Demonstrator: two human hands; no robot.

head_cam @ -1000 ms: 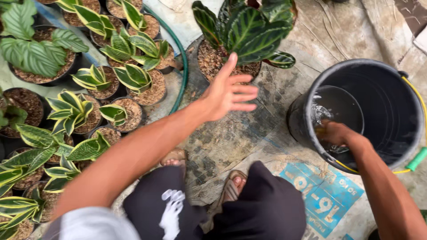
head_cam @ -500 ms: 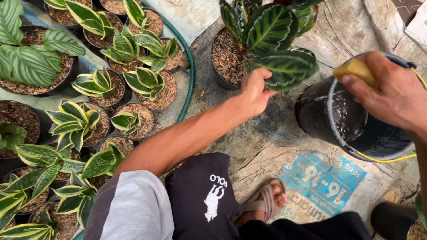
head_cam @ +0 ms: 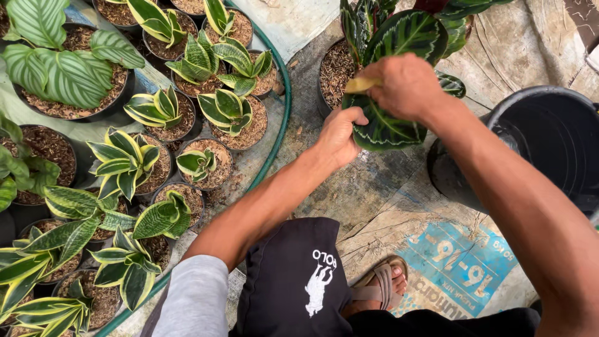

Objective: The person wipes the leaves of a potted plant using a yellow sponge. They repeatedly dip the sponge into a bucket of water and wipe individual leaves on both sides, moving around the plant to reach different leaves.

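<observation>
A potted plant [head_cam: 399,37] with dark green patterned leaves stands in a black pot ahead of me. My left hand [head_cam: 340,134] grips the underside of one broad patterned leaf [head_cam: 387,128] and holds it out flat. My right hand [head_cam: 405,84] presses a yellow sponge [head_cam: 360,84] down on top of the same leaf. Only the sponge's left tip shows past my fingers.
A black bucket [head_cam: 549,143] stands at the right, by my right forearm. Several small pots of yellow-edged green plants [head_cam: 156,112] crowd the left, bordered by a green hose [head_cam: 277,131]. My sandalled foot [head_cam: 380,287] rests on a printed sack on the ground.
My right hand has come out of the bucket with the sponge and moved left onto the leaf. My left hand has closed on the leaf from below.
</observation>
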